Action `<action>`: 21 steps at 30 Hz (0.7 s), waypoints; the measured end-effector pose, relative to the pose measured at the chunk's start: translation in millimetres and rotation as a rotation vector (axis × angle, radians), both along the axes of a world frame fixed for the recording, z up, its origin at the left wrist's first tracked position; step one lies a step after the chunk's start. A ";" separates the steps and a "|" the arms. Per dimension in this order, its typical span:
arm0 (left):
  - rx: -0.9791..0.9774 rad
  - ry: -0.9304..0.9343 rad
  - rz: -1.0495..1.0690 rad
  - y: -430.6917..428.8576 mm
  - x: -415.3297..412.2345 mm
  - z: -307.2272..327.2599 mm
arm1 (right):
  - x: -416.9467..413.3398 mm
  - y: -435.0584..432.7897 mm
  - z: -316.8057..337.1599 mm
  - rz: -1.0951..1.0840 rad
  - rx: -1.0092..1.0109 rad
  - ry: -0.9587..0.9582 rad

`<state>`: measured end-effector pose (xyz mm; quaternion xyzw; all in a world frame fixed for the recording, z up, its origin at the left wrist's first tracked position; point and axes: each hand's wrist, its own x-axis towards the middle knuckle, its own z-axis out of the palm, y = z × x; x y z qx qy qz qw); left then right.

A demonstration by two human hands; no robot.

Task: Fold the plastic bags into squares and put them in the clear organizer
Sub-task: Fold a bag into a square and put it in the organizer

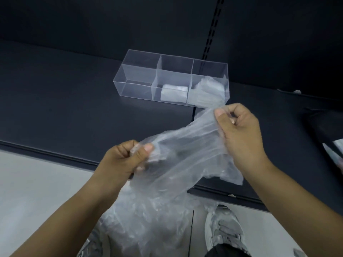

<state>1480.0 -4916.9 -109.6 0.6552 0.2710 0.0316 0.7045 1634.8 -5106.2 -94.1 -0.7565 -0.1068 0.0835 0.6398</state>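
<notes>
head view — left hand (126, 158) and right hand (239, 130) both pinch one plastic bag (185, 154), one clear organizer (138, 74) beyond

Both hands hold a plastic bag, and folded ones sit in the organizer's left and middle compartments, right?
Not quite: the head view shows folded bags in the middle and right compartments of the organizer; the left is empty. Left hand and right hand do hold a plastic bag.

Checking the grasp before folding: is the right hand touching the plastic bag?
Touching. The head view shows the right hand pinching the upper end of the plastic bag between thumb and curled fingers.
</notes>
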 end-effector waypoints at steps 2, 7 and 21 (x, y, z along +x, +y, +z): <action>0.060 0.016 0.117 10.6 -2.9 -1.0 | 6.0 -6.7 3.2 0.030 -0.042 0.002; 0.413 0.197 0.122 37.2 -3.7 -1.3 | 8.2 -9.0 5.8 0.182 -0.151 0.056; 0.229 0.035 -0.023 20.8 47.4 10.4 | 32.0 -17.9 5.9 0.751 -0.494 0.229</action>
